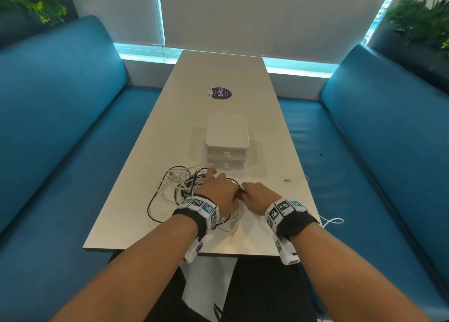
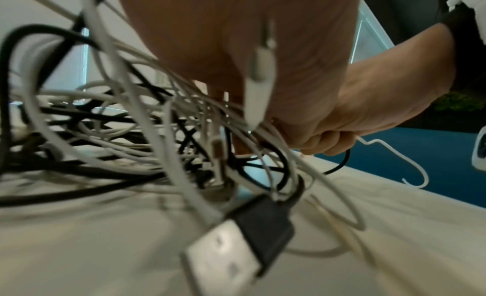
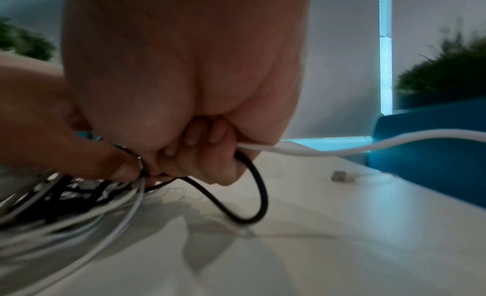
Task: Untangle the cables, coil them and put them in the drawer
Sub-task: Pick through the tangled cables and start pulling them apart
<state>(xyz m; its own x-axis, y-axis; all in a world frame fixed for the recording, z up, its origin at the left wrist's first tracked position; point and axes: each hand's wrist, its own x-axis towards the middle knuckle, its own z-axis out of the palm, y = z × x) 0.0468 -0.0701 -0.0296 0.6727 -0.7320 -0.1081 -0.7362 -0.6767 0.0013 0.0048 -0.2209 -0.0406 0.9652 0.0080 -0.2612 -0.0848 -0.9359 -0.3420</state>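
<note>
A tangle of black and white cables (image 1: pixel 181 188) lies on the near part of the white table (image 1: pixel 218 73). My left hand (image 1: pixel 220 188) rests on its right side, and the thumb pinches strands of the tangle (image 3: pixel 52 198) right beside my right hand (image 1: pixel 255 196). The right hand (image 3: pixel 200 153) is a fist that grips a white cable (image 3: pixel 342 147) and a black cable (image 3: pixel 252 196), which loops down to the table. A black USB plug (image 2: pixel 252 234) lies at the tangle's near edge. The white two-drawer unit (image 1: pixel 227 142) stands just beyond the tangle, both drawers closed.
A loose thin white cable with a small connector (image 1: pixel 295 178) lies on the table's right side. Another white cable (image 1: pixel 332 222) trails over the right edge. Blue benches (image 1: pixel 60 127) flank the table. A purple sticker (image 1: pixel 221 93) sits farther back.
</note>
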